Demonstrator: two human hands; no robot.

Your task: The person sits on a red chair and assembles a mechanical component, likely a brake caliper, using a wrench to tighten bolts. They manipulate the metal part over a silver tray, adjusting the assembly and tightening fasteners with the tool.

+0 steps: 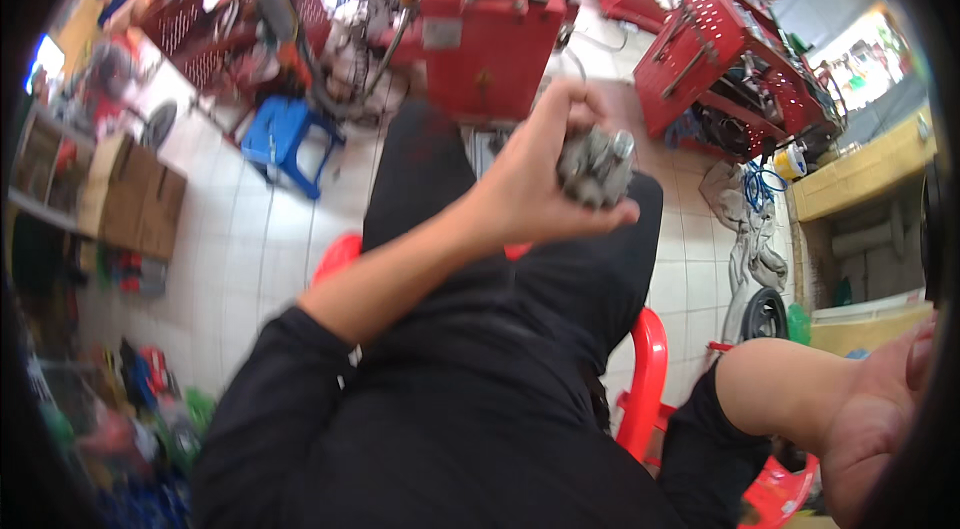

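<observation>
Above my lap, my left hand (535,169) is closed around a grey cast-metal mechanical part (594,169) with a shiny round stub at its top. Thumb and fingers wrap its sides; the part is a little blurred and its exact kind cannot be made out. Far out at the right rim is my right hand (880,419), its palm partly turned up. Most of its fingers are cut off by the dark edge, so what they hold, if anything, is hidden. I sit on a red plastic chair (648,384).
Ahead stands a red metal machine stand (490,49). A red perforated work cart (690,59) is at the far right, a blue plastic stool (285,134) on the left. Cardboard boxes (132,194) sit at the left rim. A wooden shelf (870,174) and a small wheel (765,314) are on the right.
</observation>
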